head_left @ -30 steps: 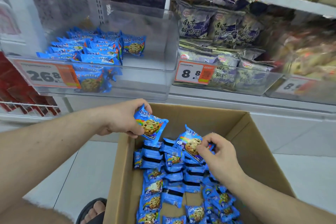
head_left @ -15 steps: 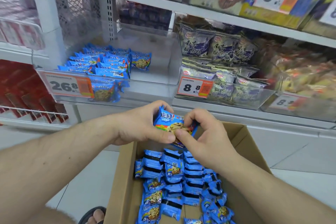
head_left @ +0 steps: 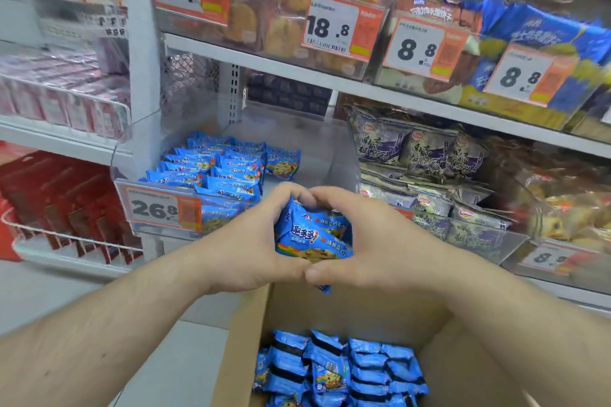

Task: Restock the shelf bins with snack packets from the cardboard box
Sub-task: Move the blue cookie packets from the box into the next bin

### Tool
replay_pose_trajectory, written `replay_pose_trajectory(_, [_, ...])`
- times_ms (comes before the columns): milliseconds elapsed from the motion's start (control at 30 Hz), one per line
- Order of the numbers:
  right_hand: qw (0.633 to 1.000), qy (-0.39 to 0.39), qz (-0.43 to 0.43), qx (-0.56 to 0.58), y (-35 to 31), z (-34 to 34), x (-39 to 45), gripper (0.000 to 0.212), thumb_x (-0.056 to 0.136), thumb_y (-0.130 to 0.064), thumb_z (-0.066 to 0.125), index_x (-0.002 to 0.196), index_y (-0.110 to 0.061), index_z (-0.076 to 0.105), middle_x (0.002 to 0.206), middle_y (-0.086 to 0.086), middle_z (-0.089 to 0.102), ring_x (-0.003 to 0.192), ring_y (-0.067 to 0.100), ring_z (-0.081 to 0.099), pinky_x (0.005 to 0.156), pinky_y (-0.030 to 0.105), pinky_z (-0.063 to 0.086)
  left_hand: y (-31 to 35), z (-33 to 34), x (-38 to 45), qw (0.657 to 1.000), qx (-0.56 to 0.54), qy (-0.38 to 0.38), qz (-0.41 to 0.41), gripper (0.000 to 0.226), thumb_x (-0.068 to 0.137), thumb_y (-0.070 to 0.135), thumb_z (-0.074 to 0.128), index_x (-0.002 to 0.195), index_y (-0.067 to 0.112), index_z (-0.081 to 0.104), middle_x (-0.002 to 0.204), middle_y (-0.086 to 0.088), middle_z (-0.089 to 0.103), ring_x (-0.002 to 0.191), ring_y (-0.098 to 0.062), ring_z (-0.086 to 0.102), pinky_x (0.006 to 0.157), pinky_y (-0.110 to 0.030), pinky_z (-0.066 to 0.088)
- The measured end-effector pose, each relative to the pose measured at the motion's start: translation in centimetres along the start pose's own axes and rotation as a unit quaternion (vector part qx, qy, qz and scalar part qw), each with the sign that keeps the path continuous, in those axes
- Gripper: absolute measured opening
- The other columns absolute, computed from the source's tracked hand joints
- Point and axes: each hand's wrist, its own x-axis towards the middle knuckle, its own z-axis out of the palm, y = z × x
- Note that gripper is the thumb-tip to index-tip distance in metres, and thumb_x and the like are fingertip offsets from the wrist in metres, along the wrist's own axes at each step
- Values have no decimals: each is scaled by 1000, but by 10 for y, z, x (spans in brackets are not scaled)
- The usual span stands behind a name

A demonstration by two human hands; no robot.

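Observation:
Both hands grip a small bunch of blue cookie packets between them, above the far edge of the cardboard box. My left hand curls round the bunch from the left, my right hand from the right, thumbs meeting below. The bunch hovers just in front of the clear shelf bin marked 26.8, whose left half holds stacked blue packets. Several more blue packets lie in the box below.
A neighbouring bin of purple-grey snack packs sits to the right. Above, a shelf carries pastry packs and price tags. Red packets fill wire racks at the left. White floor tiles show left of the box.
Each hand held its own packet over the box a second ago. They have come together into one bunch and risen toward the 26.8 bin; my view has tilted up.

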Motion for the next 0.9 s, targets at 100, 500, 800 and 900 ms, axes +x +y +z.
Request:
replay_pose_trajectory(100, [999,-9,-10,-42,-11,-7,18,76,69,-46,81,136,-37,48,124,-18,61,107,-3,56,91,19,46,3,-10,-1,997,41,65,25,82,65,15,86,121,45,34,124,3,45,100,-15,67,87,-35,56])
replay_pose_trajectory(500, [966,36,121,-224,17,-7,161,44,71,-31,74,110,-21,57,108,3,63,94,25,59,76,33,52,-26,-55,17,830,493,245,-91,40,63,56,45,93,34,62,93,17,60,99,-12,49,84,-32,25])
replay_pose_trajectory(800, [954,-1,216,-209,73,52,214,46,77,-21,75,106,-8,43,105,11,59,89,32,58,65,33,42,-41,-50,21,779,562,260,-97,40,65,65,37,70,27,51,74,15,53,83,-7,41,74,-32,11])
replay_pose_trajectory(900, [965,25,199,-171,79,68,224,46,78,-19,72,112,-7,43,108,15,62,87,32,59,63,32,41,-42,-49,23,774,565,269,-99,37,65,63,35,65,27,44,76,14,54,83,-7,39,74,-33,12])
